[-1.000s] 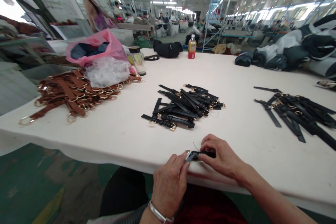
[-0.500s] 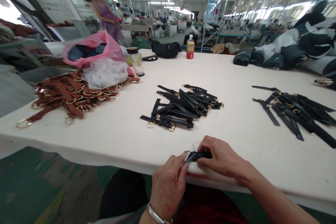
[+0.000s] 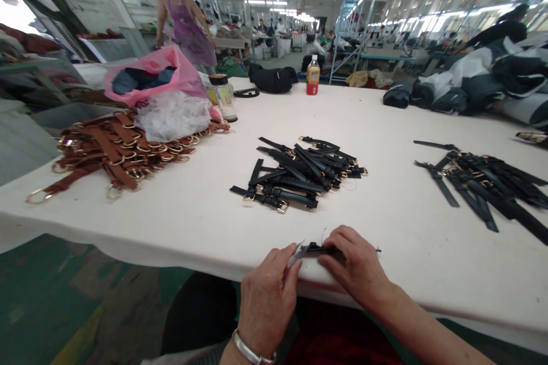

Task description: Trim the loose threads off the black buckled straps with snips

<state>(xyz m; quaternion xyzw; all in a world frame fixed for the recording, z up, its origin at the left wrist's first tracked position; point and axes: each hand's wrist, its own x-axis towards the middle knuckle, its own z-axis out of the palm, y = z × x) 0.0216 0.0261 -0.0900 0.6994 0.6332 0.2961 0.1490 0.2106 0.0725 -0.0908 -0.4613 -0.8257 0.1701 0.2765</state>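
At the near edge of the white table [image 3: 385,120], my right hand [image 3: 357,265] is closed on a short black strap [image 3: 319,250], pressing it to the tabletop. My left hand [image 3: 265,296], with a silver bracelet on the wrist, is closed round a small metal tool whose pointed tip [image 3: 297,249] meets the strap's left end. A thin thread stands up from the strap. A heap of black straps with gold buckles [image 3: 299,174] lies just beyond my hands.
A second heap of black straps [image 3: 483,182] lies at right, brown straps with gold rings [image 3: 115,154] at left. Behind them are a pink bag [image 3: 154,77], a jar [image 3: 223,97], an orange bottle [image 3: 313,75], a black pouch [image 3: 274,78]. A person in purple [image 3: 188,28] stands beyond.
My left hand has drawn slightly back and left, with the tool's tip now showing clear of the strap. The person in purple has walked right behind the pink bag.
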